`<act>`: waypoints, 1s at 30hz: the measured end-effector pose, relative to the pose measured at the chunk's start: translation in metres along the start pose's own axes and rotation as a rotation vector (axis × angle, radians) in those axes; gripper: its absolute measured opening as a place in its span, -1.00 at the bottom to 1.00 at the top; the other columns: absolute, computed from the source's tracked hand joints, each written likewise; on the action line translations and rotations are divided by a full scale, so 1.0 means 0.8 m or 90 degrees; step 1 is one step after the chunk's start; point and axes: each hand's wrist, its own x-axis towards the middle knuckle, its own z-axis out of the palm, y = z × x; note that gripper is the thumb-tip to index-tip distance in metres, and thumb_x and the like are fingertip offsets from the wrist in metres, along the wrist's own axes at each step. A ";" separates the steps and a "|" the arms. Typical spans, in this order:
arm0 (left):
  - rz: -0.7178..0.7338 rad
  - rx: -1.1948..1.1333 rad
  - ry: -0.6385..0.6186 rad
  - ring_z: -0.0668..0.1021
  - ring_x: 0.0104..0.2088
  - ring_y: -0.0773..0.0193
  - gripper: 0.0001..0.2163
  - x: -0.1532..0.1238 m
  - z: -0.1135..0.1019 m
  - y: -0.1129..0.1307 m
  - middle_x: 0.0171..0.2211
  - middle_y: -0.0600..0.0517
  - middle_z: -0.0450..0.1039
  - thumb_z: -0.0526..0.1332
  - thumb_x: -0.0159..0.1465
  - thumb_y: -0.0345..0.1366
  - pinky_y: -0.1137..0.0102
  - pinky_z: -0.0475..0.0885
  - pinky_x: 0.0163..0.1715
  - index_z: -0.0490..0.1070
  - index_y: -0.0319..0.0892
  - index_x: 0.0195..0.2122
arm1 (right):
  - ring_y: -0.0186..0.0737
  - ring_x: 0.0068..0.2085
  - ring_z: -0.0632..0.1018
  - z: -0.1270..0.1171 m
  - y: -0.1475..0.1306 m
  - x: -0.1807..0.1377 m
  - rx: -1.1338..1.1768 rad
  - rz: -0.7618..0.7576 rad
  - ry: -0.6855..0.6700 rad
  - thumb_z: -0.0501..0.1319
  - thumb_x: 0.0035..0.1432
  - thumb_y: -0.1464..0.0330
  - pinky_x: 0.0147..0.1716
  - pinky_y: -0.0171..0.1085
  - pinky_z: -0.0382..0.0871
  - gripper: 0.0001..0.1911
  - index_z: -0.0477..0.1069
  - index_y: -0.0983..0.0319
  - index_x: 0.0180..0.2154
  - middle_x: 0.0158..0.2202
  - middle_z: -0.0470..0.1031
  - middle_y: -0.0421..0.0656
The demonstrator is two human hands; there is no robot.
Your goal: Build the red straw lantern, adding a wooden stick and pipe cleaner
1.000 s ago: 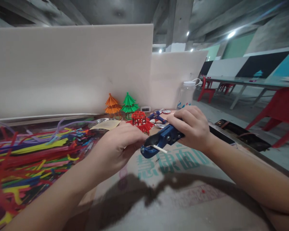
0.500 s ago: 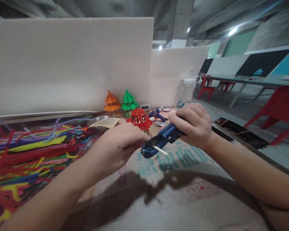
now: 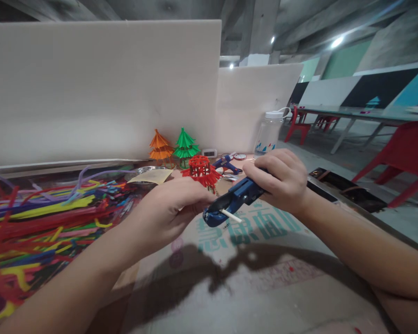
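My right hand point(image 3: 282, 178) is wrapped round the handles of a blue pipe cutter point(image 3: 242, 195), raised above the table and slanting down to the left. A thin white stick point(image 3: 231, 215) lies across the cutter's jaws, its free end poking out toward me. On the far side of the jaws, my left hand point(image 3: 176, 211) is closed in a pinch by the stick's other end, which its fingers hide. Behind the hands stands a red tiered pipe-cleaner piece point(image 3: 199, 169) with an open top.
Many coloured pipe cleaners point(image 3: 48, 222) lie at left. Orange point(image 3: 159, 148) and green point(image 3: 186, 147) tree models stand by the white partition point(image 3: 101, 93). A glue gun point(image 3: 226, 163), a clear bottle point(image 3: 267, 134) and a black pouch point(image 3: 348, 190) are farther back. Printed cardboard point(image 3: 264, 297) covers the table.
The hands, cutter and stick keep nearly the same pose. The view has shifted slightly, so the background sits a little higher.
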 end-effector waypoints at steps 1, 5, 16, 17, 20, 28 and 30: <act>0.002 -0.001 0.001 0.55 -0.36 0.32 -0.79 0.001 0.000 0.000 -0.35 0.06 0.62 0.12 0.42 -0.46 0.42 0.36 -0.26 0.52 -0.15 -0.28 | -0.19 -0.32 0.47 0.000 0.000 0.000 0.005 -0.001 -0.001 0.27 0.28 0.42 -0.29 -0.20 0.34 -0.68 0.35 0.03 0.03 -0.36 0.52 -0.22; 0.002 0.014 -0.010 0.53 -0.37 0.33 -0.77 0.002 0.000 -0.001 -0.38 0.06 0.60 0.09 0.43 -0.46 0.42 0.35 -0.27 0.52 -0.17 -0.30 | -0.20 -0.36 0.46 -0.001 0.000 0.001 0.005 -0.018 -0.002 0.23 0.29 0.42 -0.32 -0.22 0.35 -0.70 0.36 0.06 0.04 -0.40 0.52 -0.22; -0.066 -0.033 0.000 0.57 0.01 0.19 -0.43 -0.016 -0.006 -0.003 0.16 -0.07 0.47 0.23 0.36 -0.42 0.38 0.51 -0.04 0.19 0.06 0.36 | -0.15 -0.24 0.57 0.004 -0.002 -0.009 0.088 0.030 -0.077 0.22 0.30 0.35 -0.24 -0.21 0.43 -0.67 0.40 0.14 0.10 -0.25 0.60 -0.11; -0.071 -0.045 -0.010 0.56 0.06 0.14 -0.33 -0.017 -0.005 -0.002 0.23 -0.08 0.40 0.28 0.34 -0.38 0.37 0.53 -0.03 0.08 0.11 0.42 | -0.15 -0.22 0.58 0.005 -0.004 -0.009 0.106 0.050 -0.092 0.22 0.30 0.34 -0.22 -0.21 0.44 -0.65 0.40 0.12 0.11 -0.22 0.61 -0.11; -0.057 -0.080 -0.022 0.55 0.10 0.07 -0.29 -0.017 0.002 0.001 0.24 -0.09 0.40 0.43 0.25 -0.22 0.35 0.57 -0.03 0.16 0.11 0.38 | -0.14 -0.23 0.61 0.009 -0.012 -0.005 0.150 0.072 -0.095 0.20 0.30 0.35 -0.24 -0.20 0.46 -0.66 0.40 0.14 0.10 -0.23 0.61 -0.11; -0.057 -0.073 0.125 0.65 -0.14 0.25 -0.55 -0.011 0.034 0.004 -0.04 -0.02 0.60 0.45 0.23 -0.21 0.43 0.57 -0.15 0.40 -0.07 0.11 | -0.09 -0.21 0.64 0.011 -0.028 0.005 0.220 0.065 -0.085 0.19 0.29 0.41 -0.19 -0.14 0.50 -0.70 0.38 0.22 0.06 -0.25 0.62 -0.06; -0.055 -0.049 0.136 0.66 -0.15 0.27 -0.59 -0.012 0.034 0.006 -0.05 -0.01 0.61 0.44 0.24 -0.26 0.45 0.57 -0.14 0.42 -0.08 0.09 | -0.09 -0.21 0.64 0.011 -0.029 0.005 0.218 0.064 -0.086 0.18 0.29 0.40 -0.18 -0.14 0.51 -0.69 0.38 0.22 0.07 -0.24 0.62 -0.06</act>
